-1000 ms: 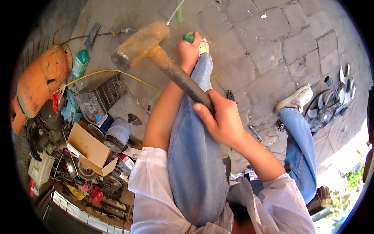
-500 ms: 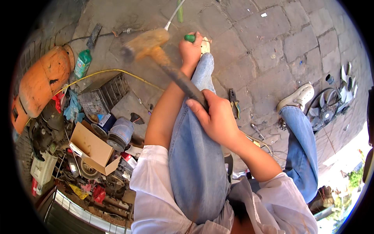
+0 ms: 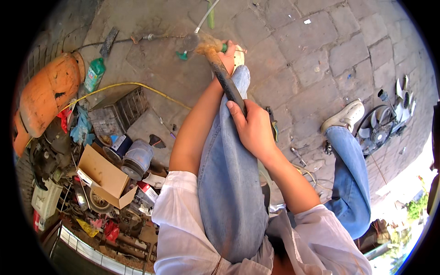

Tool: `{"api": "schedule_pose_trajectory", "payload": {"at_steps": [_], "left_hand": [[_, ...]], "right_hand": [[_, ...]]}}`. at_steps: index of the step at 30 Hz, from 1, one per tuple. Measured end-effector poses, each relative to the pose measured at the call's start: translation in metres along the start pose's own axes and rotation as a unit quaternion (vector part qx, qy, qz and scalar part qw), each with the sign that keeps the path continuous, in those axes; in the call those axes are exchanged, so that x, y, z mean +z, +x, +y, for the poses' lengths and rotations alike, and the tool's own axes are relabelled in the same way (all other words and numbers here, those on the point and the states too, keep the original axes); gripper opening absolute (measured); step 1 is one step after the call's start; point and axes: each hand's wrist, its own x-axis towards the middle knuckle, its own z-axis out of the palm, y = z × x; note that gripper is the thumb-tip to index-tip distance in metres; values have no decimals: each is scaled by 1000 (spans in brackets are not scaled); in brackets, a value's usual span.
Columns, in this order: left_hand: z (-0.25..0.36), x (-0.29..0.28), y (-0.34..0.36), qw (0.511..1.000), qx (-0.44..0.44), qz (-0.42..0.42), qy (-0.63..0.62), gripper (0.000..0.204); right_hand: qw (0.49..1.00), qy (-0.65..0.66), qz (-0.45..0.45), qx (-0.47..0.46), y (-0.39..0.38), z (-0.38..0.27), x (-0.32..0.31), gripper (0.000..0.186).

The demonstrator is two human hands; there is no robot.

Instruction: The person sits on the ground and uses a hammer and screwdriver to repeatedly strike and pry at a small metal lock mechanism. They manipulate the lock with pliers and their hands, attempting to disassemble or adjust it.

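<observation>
My right hand is closed around the dark handle of a hammer, above my jeans-covered leg. The hammer's head is smeared by motion and partly covers my left hand. Down beside my pale clog, that left hand is closed around a tool with a green handle; the handle's rounded end shows above the fist, and the tool's kind cannot be made out. Just left of the hammer head, a small green piece lies on the paving, next to a greyish blurred shape.
An orange tank, a green bottle and a dark crate stand left. Below them are a cardboard box and assorted parts. A yellow hose crosses the paving. Pliers and a fan lie right.
The hammer head has swung right and slightly down, from left of my left hand to over it. The green piece on the paving has come into view. My left hand keeps its grip.
</observation>
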Motion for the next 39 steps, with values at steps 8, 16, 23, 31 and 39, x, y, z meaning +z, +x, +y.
{"api": "schedule_pose_trajectory", "payload": {"at_steps": [8, 16, 23, 31, 39], "left_hand": [[-4, -3, -4, 986, 82, 35, 138, 30], [5, -2, -5, 995, 38, -4, 94, 22], [-24, -8, 9, 984, 41, 33, 173, 35], [-21, -6, 1, 987, 63, 16, 145, 25], [-43, -11, 22, 966, 58, 49, 247, 47]], "right_hand": [[986, 38, -36, -160, -30, 0, 4, 38], [991, -3, -38, -125, -16, 7, 3, 42], [998, 6, -25, -54, -1, -1, -9, 42], [990, 8, -30, -136, -25, 5, -4, 41], [997, -37, 16, -60, 2, 14, -10, 44]]}}
